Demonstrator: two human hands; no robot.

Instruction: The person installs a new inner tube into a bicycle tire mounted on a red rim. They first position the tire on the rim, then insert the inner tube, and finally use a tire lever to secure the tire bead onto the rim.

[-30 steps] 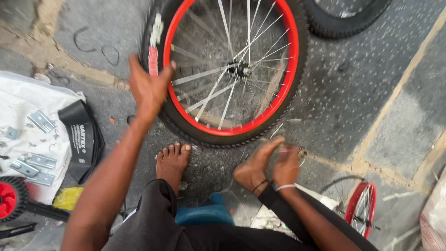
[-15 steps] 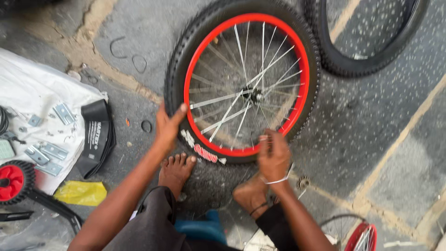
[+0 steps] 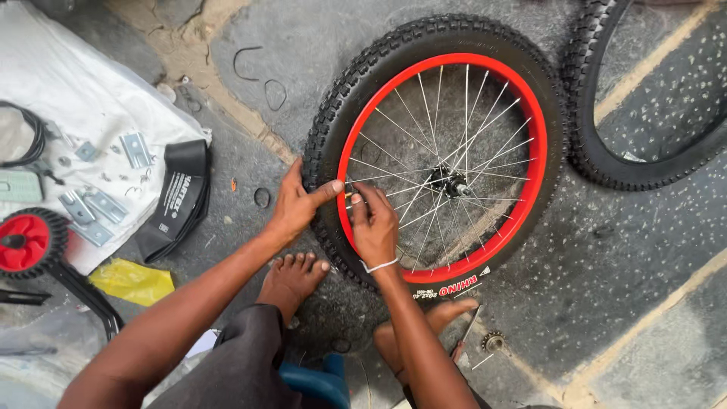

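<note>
Presently, bicycle wheel [image 3: 443,163] with red rim lies flat on stone paving [image 3: 636,250]. Left hand [image 3: 297,203] grips its black tyre [image 3: 333,121]; right hand [image 3: 374,221] fingers pinched together at the rim's inner edge

Soft even daylight, faint shadows, sharp focus, slight wide-angle distortion

wheel [image 3: 447,68] | red rim, black knobby tyre | flat on pavement

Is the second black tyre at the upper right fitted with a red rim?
No, the loose black tyre encircles only bare pavement, while the red rim sits inside the wheel that both hands work on.
</note>
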